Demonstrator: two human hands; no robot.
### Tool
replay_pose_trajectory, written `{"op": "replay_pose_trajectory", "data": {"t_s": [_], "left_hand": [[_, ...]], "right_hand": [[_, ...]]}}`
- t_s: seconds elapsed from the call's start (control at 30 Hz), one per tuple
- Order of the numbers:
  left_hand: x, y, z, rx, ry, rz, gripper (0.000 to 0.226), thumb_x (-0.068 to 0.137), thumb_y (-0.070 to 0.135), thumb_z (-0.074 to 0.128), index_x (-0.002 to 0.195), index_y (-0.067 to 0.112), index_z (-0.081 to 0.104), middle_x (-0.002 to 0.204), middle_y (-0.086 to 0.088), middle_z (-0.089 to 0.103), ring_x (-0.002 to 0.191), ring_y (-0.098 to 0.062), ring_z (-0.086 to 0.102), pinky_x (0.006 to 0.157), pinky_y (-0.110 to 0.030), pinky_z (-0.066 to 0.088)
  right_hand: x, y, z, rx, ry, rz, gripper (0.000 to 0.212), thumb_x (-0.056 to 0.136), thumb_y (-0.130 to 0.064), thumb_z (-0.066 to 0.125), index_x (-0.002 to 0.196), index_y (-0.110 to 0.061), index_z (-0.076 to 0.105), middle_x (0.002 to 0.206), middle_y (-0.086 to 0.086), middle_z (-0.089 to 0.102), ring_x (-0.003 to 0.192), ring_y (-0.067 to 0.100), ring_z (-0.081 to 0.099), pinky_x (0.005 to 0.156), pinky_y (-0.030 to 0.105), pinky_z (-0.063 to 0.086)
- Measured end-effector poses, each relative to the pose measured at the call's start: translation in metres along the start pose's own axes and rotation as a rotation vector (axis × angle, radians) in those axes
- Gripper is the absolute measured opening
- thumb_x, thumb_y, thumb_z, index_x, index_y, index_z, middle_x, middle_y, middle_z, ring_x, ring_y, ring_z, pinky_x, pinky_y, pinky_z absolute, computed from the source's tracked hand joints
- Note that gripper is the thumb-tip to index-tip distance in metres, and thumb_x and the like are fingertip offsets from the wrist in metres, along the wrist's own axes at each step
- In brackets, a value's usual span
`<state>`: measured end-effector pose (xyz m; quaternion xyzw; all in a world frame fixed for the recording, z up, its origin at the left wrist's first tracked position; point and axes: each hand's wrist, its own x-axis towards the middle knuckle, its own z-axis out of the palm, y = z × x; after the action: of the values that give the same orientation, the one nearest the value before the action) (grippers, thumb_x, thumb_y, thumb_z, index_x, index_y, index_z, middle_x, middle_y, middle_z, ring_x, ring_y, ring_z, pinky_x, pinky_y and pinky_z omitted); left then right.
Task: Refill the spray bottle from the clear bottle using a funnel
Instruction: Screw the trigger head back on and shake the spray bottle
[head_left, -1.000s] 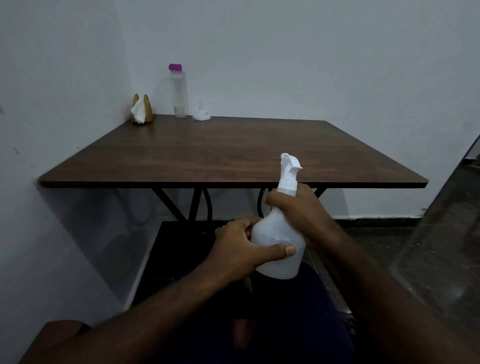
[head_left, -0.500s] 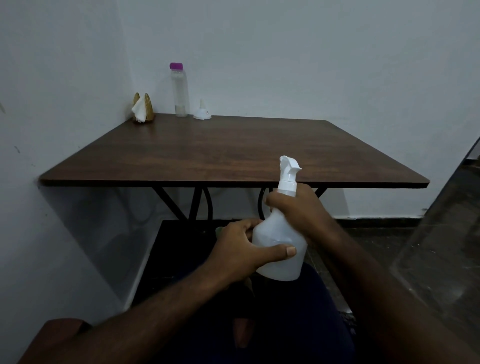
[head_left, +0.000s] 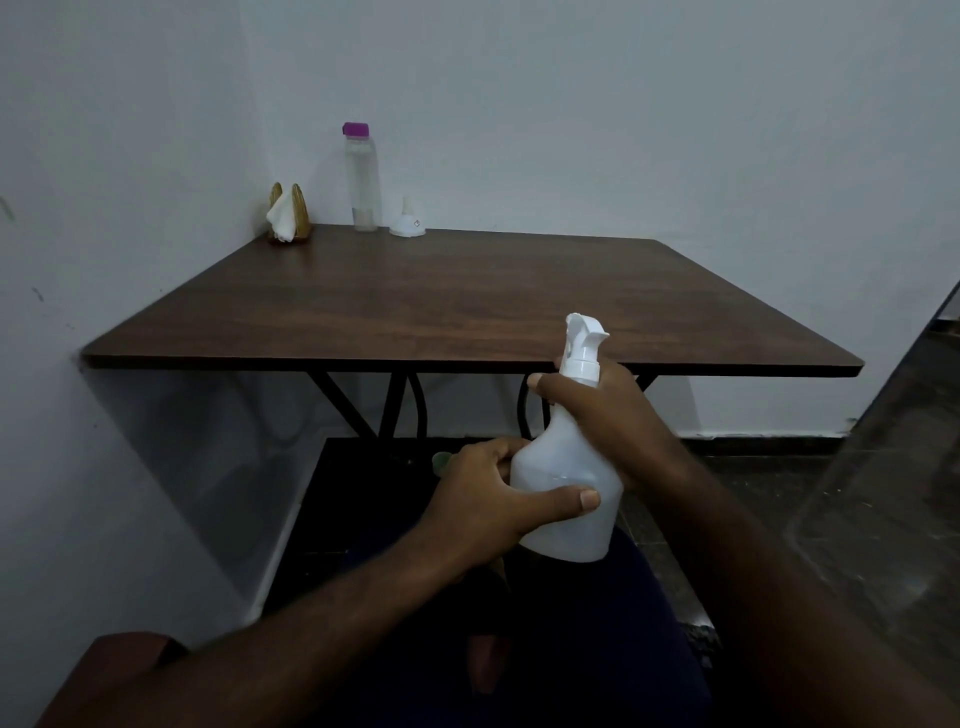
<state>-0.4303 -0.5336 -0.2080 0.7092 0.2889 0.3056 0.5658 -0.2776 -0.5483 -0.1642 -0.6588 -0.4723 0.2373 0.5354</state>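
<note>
I hold a white spray bottle (head_left: 563, 467) upright over my lap, below the table's front edge. My left hand (head_left: 488, 499) grips its body, thumb across the front. My right hand (head_left: 602, 410) wraps around its neck just under the white trigger head (head_left: 584, 345). At the far back of the table stands a clear bottle (head_left: 362, 182) with a purple cap, a little liquid at its bottom. A small white funnel (head_left: 407, 221) sits upside down on the table just to the right of the clear bottle.
The dark wooden table (head_left: 441, 306) fills a corner between two white walls. A napkin holder (head_left: 288, 215) with a white napkin stands at its back left. Black metal legs show under the top. A glass panel (head_left: 893, 467) rises on the right.
The spray bottle and both hands have shifted slightly; the grips are unchanged. The camera view has tilted a little.
</note>
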Motion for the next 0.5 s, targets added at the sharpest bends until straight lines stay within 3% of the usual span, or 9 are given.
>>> {"op": "replay_pose_trajectory", "data": {"t_s": [0.13, 0.27, 0.37, 0.5], "left_hand": [[0.0010, -0.0016, -0.0018, 0.024, 0.011, 0.012, 0.048, 0.064, 0.034, 0.088, 0.106, 0.021, 0.070, 0.098, 0.005, 0.075, 0.088, -0.010, 0.072, 0.079, -0.039, 0.060], [-0.0001, -0.0031, 0.0005, 0.041, 0.019, 0.018, 0.048, 0.062, 0.034, 0.090, 0.104, 0.024, 0.069, 0.097, 0.009, 0.075, 0.087, -0.006, 0.072, 0.077, -0.035, 0.060], [0.0001, -0.0025, 0.0010, 0.045, 0.020, 0.022, 0.049, 0.062, 0.034, 0.090, 0.105, 0.024, 0.069, 0.098, 0.009, 0.075, 0.088, -0.006, 0.071, 0.078, -0.035, 0.060], [0.0008, -0.0005, -0.0008, 0.027, 0.018, 0.015, 0.049, 0.063, 0.033, 0.089, 0.106, 0.021, 0.069, 0.098, 0.006, 0.075, 0.088, -0.008, 0.072, 0.079, -0.038, 0.060]], "right_hand": [[-0.0002, -0.0004, 0.0007, 0.007, 0.003, 0.004, 0.030, 0.083, -0.021, 0.070, 0.093, 0.005, 0.061, 0.071, 0.008, 0.060, 0.063, 0.018, 0.059, 0.057, 0.030, 0.049], [-0.0005, 0.0008, 0.0005, -0.034, 0.011, 0.012, 0.014, 0.080, -0.014, 0.066, 0.070, -0.009, 0.056, 0.063, 0.001, 0.056, 0.059, 0.013, 0.056, 0.056, 0.030, 0.045], [-0.0009, 0.0016, 0.0006, -0.015, 0.007, 0.001, 0.009, 0.080, -0.014, 0.067, 0.078, -0.009, 0.060, 0.070, 0.003, 0.059, 0.064, 0.015, 0.058, 0.059, 0.031, 0.047], [-0.0009, -0.0014, 0.0003, 0.011, 0.020, -0.004, 0.019, 0.082, -0.021, 0.072, 0.092, -0.008, 0.064, 0.075, 0.003, 0.064, 0.066, 0.015, 0.063, 0.061, 0.032, 0.052]]}}
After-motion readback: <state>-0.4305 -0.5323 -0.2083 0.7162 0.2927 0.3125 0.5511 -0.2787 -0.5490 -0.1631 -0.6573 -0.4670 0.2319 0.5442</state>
